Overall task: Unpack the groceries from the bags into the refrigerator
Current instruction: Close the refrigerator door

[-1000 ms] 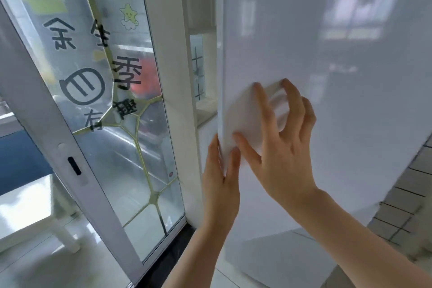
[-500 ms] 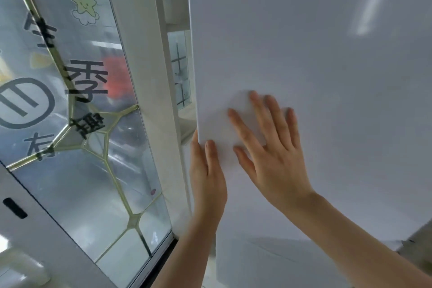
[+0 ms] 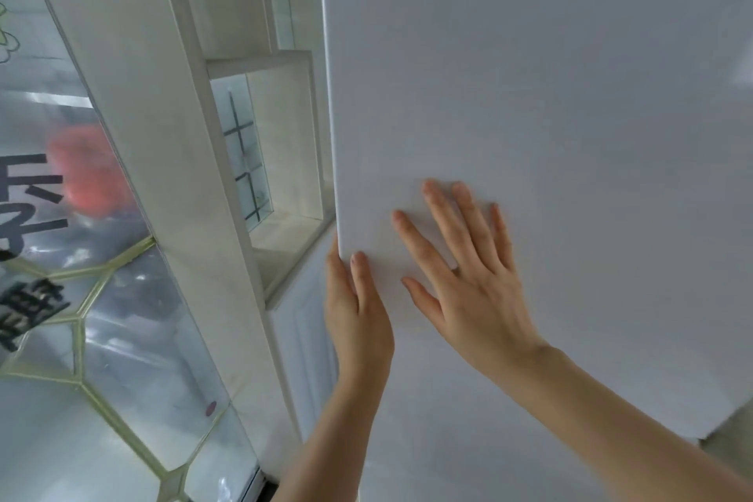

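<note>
White, glossy and handle-free, the fridge door (image 3: 529,114) fills the view, its free edge running vertically on the left. The left hand (image 3: 356,322) is nearer that edge, thumb on the front face, its other fingers hidden round the side, so whether they grip I cannot tell. The right hand (image 3: 472,281) lies flat on the panel just beside it, fingers spread apart, holding nothing. Beyond sit a window ledge (image 3: 285,232) and glass door (image 3: 102,298). No bags or groceries show.
</note>
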Tool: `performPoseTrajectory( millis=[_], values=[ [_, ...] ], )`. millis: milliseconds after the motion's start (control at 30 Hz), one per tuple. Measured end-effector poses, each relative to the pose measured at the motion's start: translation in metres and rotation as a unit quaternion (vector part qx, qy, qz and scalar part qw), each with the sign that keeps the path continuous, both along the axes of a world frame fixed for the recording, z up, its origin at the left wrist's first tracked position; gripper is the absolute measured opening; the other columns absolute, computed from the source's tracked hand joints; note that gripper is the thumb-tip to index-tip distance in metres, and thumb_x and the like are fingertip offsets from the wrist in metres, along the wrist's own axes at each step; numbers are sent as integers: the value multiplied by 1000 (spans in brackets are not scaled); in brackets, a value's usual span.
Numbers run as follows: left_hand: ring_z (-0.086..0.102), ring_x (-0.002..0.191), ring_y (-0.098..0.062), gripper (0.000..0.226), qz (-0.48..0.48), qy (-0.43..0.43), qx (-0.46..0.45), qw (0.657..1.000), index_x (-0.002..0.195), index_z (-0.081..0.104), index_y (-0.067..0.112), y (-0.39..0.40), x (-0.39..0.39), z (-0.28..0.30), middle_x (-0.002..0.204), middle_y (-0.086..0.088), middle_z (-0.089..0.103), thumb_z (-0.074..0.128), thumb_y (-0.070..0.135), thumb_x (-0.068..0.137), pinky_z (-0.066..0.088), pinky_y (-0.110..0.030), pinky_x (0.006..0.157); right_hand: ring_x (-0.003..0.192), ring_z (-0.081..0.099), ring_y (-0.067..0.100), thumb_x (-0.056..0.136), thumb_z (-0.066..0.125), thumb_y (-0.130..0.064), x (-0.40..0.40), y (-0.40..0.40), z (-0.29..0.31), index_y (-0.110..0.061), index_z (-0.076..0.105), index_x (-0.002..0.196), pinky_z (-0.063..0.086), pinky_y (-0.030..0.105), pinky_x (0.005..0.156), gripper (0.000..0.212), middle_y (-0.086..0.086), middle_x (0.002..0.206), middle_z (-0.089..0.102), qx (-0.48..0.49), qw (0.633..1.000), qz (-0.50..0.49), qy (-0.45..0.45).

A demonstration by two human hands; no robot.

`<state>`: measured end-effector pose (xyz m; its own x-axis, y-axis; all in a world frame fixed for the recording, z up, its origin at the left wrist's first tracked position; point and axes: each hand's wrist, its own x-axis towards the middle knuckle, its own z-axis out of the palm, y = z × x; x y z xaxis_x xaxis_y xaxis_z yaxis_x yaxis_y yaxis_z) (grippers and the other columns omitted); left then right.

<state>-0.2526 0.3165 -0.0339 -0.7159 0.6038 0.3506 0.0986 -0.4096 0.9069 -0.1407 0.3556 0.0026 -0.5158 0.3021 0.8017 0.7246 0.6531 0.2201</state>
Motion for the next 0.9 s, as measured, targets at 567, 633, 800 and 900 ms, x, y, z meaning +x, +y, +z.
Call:
performPoseTrajectory(
  millis=[567, 633, 800, 900],
  values=[
    [59, 111, -3, 33, -21, 20, -16, 999, 132, 50, 25, 34, -14, -2, 119, 13, 64, 33, 27, 104, 45, -26, 91, 148, 10, 29, 84, 68, -27, -12, 26, -1, -26, 29, 149, 9, 48, 119, 76, 7, 159, 12, 8, 998, -63, -26],
    [60, 109, -5, 32, -22, 22, -15, 999, 130, 51, 25, 34, -15, -2, 117, 12, 65, 33, 28, 104, 47, -29, 92, 148, 10, 29, 83, 67, -25, -13, 25, -1, -25, 32, 148, 9, 48, 119, 74, 7, 159, 13, 2, 998, -57, -19],
    [59, 103, -26, 31, -32, 18, -22, 999, 124, 51, 9, 35, -19, -7, 110, -9, 63, 35, 27, 104, 49, -28, 84, 147, 13, 30, 81, 67, -12, -9, 22, 4, -24, 38, 147, 11, 49, 119, 73, 9, 159, 17, -12, 998, -46, -30],
    [57, 116, -13, 35, -36, 61, -50, 996, 136, 46, 19, 27, -21, -9, 126, 4, 60, 40, 25, 103, 46, -24, 93, 148, 11, 31, 81, 63, -5, -3, 11, 6, -25, 35, 148, 14, 52, 118, 75, 8, 159, 20, -44, 998, -26, -48]
  ],
)
